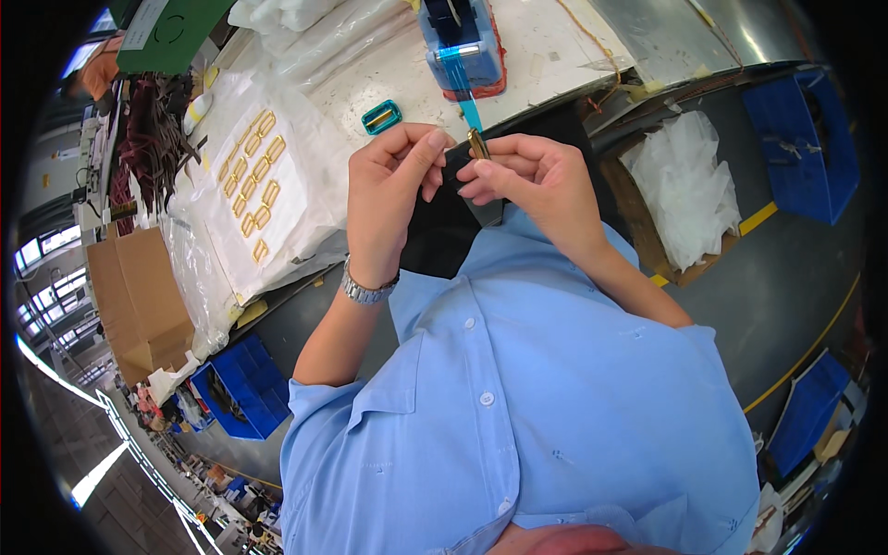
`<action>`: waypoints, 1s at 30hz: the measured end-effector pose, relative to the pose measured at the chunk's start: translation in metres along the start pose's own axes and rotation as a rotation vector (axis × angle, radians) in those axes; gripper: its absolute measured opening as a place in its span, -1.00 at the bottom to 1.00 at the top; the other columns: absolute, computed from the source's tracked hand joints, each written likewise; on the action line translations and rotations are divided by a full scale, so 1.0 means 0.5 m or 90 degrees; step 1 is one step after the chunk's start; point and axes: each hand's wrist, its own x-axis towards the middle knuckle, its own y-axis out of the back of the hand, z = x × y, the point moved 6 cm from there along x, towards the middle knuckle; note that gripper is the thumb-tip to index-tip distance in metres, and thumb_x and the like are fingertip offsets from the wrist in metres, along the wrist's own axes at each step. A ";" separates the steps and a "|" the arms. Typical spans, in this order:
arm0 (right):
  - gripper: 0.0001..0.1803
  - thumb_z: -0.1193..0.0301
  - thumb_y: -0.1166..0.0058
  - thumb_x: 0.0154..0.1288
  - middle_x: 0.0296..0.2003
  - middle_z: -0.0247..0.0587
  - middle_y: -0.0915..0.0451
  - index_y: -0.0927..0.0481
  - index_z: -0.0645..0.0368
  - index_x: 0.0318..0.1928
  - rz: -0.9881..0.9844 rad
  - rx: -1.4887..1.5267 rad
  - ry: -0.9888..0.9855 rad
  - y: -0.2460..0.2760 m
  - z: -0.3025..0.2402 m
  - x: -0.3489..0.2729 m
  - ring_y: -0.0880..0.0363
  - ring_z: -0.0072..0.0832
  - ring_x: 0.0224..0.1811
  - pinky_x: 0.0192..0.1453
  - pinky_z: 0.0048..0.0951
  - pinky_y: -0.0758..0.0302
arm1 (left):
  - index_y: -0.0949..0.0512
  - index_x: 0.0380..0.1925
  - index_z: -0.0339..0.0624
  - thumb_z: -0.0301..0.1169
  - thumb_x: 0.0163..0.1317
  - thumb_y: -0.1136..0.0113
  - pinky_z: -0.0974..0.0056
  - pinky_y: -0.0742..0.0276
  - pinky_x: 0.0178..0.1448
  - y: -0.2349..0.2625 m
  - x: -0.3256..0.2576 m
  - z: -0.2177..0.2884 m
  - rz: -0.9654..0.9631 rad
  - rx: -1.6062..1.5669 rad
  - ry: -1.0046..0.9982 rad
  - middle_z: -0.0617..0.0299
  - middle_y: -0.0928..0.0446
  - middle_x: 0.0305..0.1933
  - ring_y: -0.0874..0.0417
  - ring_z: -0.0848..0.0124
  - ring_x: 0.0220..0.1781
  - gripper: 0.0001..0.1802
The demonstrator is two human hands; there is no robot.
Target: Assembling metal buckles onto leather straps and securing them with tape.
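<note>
My right hand (546, 180) pinches a gold metal buckle (477, 143) between thumb and fingers, held on edge. A strip of clear blue tape (470, 109) runs down from the blue tape dispenser (462, 65) to the buckle's top. Close on its left, my left hand (393, 171) has thumb and forefinger pressed together; whatever they hold, if anything, is too small to make out. On the table behind my left hand lies a teal-edged rectangular piece (381, 117) with a gold bar in its middle.
Rows of gold buckles (250, 185) lie on white sheeting at the left of the table (546, 69). An open cardboard box (143, 301) stands at the left. Right of me are a carton of white plastic film (684, 185) and a blue bin (805, 139).
</note>
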 end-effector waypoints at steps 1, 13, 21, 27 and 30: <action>-0.70 0.50 -0.20 0.57 -0.09 0.08 -0.81 -0.63 0.50 0.15 -0.008 0.015 -0.008 0.000 0.001 0.000 -0.84 -0.37 -0.08 0.04 -0.39 -0.78 | -0.76 -0.09 -0.36 -0.39 0.50 -0.33 0.50 -0.41 -0.38 -0.005 0.000 -0.008 -0.019 0.012 0.003 0.32 -0.68 -0.35 -0.52 0.66 -0.44 -0.78; -0.64 0.36 -0.23 0.57 -0.11 0.12 -0.80 -0.65 0.51 0.06 -0.009 0.127 -0.109 0.003 0.010 -0.002 -0.86 -0.26 -0.07 0.08 -0.33 -0.81 | -0.81 -0.13 -0.31 -0.39 0.45 -0.33 0.51 -0.35 -0.36 -0.051 0.009 -0.052 -0.026 -0.100 0.079 0.34 -0.71 -0.34 -0.50 0.67 -0.42 -0.79; -0.66 0.32 -0.36 0.48 -0.15 -0.04 -0.81 -0.68 0.40 0.02 -0.079 -0.206 -0.172 0.019 -0.021 0.020 -0.82 -0.47 -0.17 0.05 -0.42 -0.75 | -0.72 -0.09 -0.37 -0.32 0.55 -0.19 0.46 -0.47 -0.40 -0.042 0.018 -0.070 -0.136 -0.189 0.213 0.28 -0.68 -0.31 -0.63 0.60 -0.39 -0.71; -0.48 0.40 -0.43 0.40 0.11 -0.08 -0.76 -0.61 0.41 0.26 -0.049 -0.172 0.044 0.023 -0.038 0.053 -0.76 -0.46 0.09 0.27 -0.41 -0.66 | -0.66 -0.07 -0.39 -0.35 0.57 -0.12 0.48 -0.35 -0.52 -0.046 0.028 -0.058 -0.122 -0.252 0.335 0.36 -0.56 -0.41 -0.50 0.61 -0.51 -0.72; -0.39 0.43 -0.42 0.41 0.24 -0.04 -0.69 -0.55 0.41 0.37 -0.110 -0.150 0.030 0.019 -0.030 0.072 -0.71 -0.43 0.23 0.37 -0.37 -0.61 | -0.62 -0.09 -0.36 -0.37 0.57 -0.12 0.51 -0.31 -0.55 -0.046 0.033 -0.059 -0.104 -0.296 0.410 0.38 -0.52 -0.43 -0.46 0.64 -0.53 -0.77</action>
